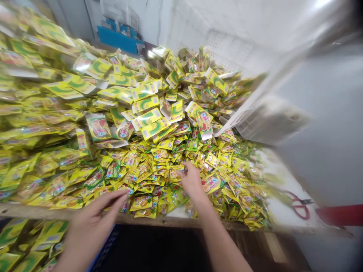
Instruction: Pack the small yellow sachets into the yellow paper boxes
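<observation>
My left hand (pixel 95 213) is at the front edge of the pile, thumb and fingertips drawn together; whether anything is pinched there is blurred. Small yellow sachets (pixel 143 203) with fruit pictures lie just beyond its fingertips. My right hand (pixel 192 180) reaches into the middle of the sachet heap, curled, with a small gap between thumb and forefinger. One yellow sachet (pixel 175 173) lies right at its thumb. Behind the sachets, printed yellow-and-green cartons (pixel 150 119) are heaped, some with flaps open.
Red-handled scissors (pixel 300 206) lie on the white tabletop (pixel 279 177) at the right, near a red bar (pixel 342 214). A white printed sheet (pixel 272 121) stands tilted at the heap's right side. Below the wooden table edge (pixel 170 221), more yellow packs (pixel 42 236) show at lower left.
</observation>
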### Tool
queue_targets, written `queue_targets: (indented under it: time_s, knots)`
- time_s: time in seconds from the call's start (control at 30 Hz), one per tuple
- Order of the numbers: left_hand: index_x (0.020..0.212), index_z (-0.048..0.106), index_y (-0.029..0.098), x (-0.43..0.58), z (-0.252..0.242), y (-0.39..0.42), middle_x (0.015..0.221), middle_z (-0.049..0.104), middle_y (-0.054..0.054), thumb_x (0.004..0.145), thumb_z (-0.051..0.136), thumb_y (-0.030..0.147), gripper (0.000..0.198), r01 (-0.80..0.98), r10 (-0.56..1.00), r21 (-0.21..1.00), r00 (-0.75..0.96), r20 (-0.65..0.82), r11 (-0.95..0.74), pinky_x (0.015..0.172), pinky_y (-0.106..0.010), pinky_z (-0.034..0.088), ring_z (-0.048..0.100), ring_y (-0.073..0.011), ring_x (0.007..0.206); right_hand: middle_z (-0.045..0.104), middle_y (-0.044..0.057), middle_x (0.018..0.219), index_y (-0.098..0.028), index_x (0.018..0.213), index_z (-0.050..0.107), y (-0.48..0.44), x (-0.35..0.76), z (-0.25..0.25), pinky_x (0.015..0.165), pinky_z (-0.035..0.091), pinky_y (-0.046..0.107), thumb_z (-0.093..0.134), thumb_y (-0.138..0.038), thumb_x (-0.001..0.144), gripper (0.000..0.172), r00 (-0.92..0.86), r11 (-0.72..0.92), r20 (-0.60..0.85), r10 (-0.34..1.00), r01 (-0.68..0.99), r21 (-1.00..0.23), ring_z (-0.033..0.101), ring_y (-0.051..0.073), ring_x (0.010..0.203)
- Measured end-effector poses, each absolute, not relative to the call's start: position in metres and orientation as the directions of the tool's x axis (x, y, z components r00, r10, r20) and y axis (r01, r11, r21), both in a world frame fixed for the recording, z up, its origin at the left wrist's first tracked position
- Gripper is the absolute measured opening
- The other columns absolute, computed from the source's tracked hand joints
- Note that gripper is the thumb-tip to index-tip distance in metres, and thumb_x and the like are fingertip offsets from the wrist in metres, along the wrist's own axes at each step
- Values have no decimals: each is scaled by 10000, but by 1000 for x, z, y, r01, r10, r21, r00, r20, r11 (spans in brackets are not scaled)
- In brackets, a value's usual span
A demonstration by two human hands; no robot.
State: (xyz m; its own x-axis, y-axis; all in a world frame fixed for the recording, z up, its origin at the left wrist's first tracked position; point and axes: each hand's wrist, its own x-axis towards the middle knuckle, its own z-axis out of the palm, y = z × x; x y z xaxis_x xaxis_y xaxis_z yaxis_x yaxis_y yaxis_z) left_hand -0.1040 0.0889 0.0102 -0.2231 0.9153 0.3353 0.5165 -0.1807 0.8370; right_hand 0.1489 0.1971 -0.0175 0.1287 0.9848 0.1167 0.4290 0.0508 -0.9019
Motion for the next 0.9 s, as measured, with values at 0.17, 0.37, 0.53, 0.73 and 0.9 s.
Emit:
queue_targets:
  time_s: [0.17,0.37,0.53,0.73,0.9]
  knots:
    - [1087,705,231,-20,-1,152,1039,727,-60,876,603,298,244,405,944,865,-11,329,-296,751,-323,594,702,-199,828,556,-11,707,-166,946,658,187,156,-18,538,503,269,650,-182,767,179,171,46,139,975,459,-887,572,160,615]
    - [1105,692,169,9,-14,183,985,684,-95,884,502,208,294,408,959,875,4,284,-261,577,-298,600,686,-169,674,622,8,752,-201,1029,671,192,154,-16,670,503,302,689,-117,706,334,166,78,183,969,494,-866,591,187,703]
    - [1169,670,171,5,-7,181,949,661,-77,866,558,253,333,449,965,858,30,262,-247,614,-306,578,659,-165,670,623,24,740,-175,875,668,189,156,-16,652,517,312,642,-159,766,113,172,89,176,969,421,-903,605,197,714]
    - [979,725,184,12,16,167,847,682,-31,786,710,372,270,440,970,865,102,222,-244,662,-286,534,638,-178,718,653,26,842,-199,994,640,158,173,11,584,537,269,629,-252,831,173,90,171,204,975,281,-944,631,175,705]
    - [909,706,179,39,24,152,836,724,-25,840,665,380,217,142,986,981,128,111,-129,724,-289,551,673,-195,796,632,19,863,-217,1019,603,131,195,36,719,503,276,661,-354,855,222,78,260,304,949,348,-901,590,173,779]
